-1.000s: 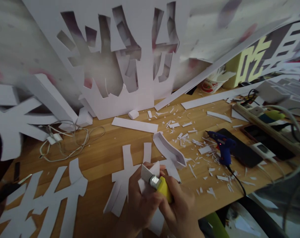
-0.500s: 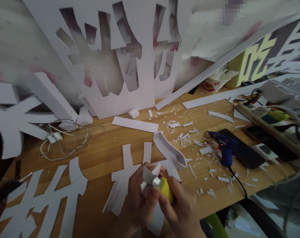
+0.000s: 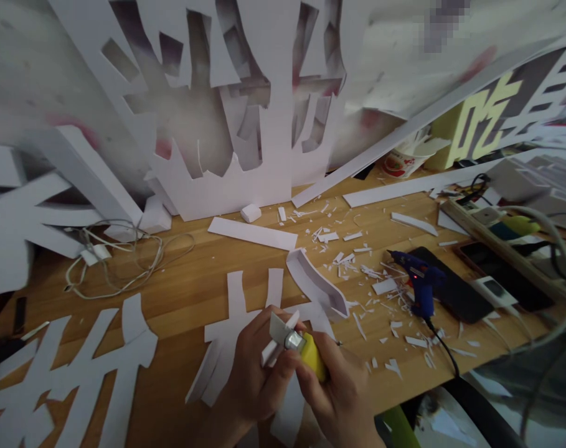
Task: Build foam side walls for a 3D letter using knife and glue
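Note:
My right hand (image 3: 341, 382) is closed around the yellow handle of a utility knife (image 3: 313, 359). Its metal neck and broad blade point up and left, over my left hand (image 3: 259, 367). A small white foam-board piece (image 3: 269, 353) is pinched in my left fingers, close to the blade; much of it is hidden. Beneath both hands lies a white cut-out character (image 3: 236, 323), with a curved side strip (image 3: 316, 283) standing along its upper right part.
Another white cut-out (image 3: 91, 361) lies left, near a coiled white cable (image 3: 142, 267). A blue glue gun (image 3: 420, 280) with a red light rests by a dark phone (image 3: 464, 286), amid foam scraps. Behind stands a large cut-out board (image 3: 236, 186); a power strip (image 3: 511, 242) sits right.
The view has shifted slightly, so the table things sit a little further left. Both hands keep nearly the same pose, with the knife and foam piece still held.

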Action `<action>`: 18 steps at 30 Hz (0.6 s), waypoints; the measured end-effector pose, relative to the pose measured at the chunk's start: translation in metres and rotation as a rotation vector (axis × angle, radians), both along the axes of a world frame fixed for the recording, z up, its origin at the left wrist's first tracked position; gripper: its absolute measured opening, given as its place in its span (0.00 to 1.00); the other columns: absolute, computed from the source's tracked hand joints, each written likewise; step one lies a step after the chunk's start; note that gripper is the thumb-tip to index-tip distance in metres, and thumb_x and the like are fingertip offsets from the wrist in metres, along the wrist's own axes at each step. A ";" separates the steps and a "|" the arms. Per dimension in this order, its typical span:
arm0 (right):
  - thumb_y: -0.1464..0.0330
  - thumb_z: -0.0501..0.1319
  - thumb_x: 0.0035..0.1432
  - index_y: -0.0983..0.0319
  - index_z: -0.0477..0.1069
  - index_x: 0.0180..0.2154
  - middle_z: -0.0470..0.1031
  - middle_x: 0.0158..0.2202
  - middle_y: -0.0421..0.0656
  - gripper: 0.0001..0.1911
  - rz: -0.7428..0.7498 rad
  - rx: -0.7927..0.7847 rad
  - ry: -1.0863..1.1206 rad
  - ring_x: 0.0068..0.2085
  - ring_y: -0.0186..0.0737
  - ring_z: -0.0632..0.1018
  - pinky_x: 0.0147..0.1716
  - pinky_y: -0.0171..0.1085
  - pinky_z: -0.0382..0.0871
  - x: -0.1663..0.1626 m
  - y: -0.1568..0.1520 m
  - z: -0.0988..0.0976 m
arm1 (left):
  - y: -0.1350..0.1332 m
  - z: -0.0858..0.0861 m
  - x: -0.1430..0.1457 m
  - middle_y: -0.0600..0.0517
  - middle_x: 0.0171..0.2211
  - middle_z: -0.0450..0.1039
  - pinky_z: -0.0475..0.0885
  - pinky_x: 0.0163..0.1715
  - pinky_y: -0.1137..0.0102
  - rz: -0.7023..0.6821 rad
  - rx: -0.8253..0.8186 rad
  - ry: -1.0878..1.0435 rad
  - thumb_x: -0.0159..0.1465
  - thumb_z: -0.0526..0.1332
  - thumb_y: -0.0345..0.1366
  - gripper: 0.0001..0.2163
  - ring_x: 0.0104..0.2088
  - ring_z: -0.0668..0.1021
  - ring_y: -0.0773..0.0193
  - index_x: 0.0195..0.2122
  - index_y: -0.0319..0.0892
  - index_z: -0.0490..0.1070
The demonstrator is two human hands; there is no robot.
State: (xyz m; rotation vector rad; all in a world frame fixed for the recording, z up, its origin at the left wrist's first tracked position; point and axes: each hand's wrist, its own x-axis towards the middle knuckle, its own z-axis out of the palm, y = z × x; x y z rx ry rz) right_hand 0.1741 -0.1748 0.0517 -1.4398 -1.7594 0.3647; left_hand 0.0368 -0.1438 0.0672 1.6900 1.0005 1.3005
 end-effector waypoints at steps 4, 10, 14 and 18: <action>0.53 0.52 0.67 0.59 0.69 0.31 0.69 0.17 0.35 0.19 -0.071 -0.025 0.040 0.16 0.33 0.69 0.16 0.31 0.58 -0.004 -0.003 -0.012 | -0.004 -0.008 0.000 0.49 0.29 0.74 0.72 0.30 0.71 0.101 -0.048 0.027 0.66 0.59 0.40 0.09 0.29 0.76 0.63 0.36 0.42 0.76; 0.51 0.51 0.67 0.59 0.72 0.35 0.70 0.17 0.36 0.21 -0.217 -0.133 0.064 0.17 0.36 0.73 0.17 0.32 0.61 -0.004 -0.001 -0.008 | -0.003 -0.005 0.000 0.53 0.26 0.73 0.71 0.28 0.74 0.247 0.024 0.020 0.63 0.65 0.36 0.05 0.27 0.75 0.66 0.30 0.43 0.73; 0.51 0.50 0.67 0.59 0.71 0.35 0.68 0.17 0.35 0.22 -0.175 -0.086 0.047 0.15 0.35 0.69 0.17 0.33 0.59 0.002 0.001 -0.001 | 0.000 -0.005 0.001 0.51 0.27 0.72 0.71 0.26 0.72 0.192 -0.135 -0.187 0.55 0.65 0.59 0.22 0.26 0.74 0.64 0.33 0.44 0.75; 0.51 0.49 0.68 0.59 0.70 0.34 0.68 0.17 0.35 0.22 -0.016 -0.034 0.037 0.15 0.34 0.69 0.16 0.32 0.59 0.000 0.002 0.002 | -0.001 -0.010 0.001 0.49 0.31 0.73 0.73 0.29 0.69 0.102 -0.220 -0.216 0.52 0.65 0.63 0.27 0.29 0.75 0.62 0.38 0.43 0.76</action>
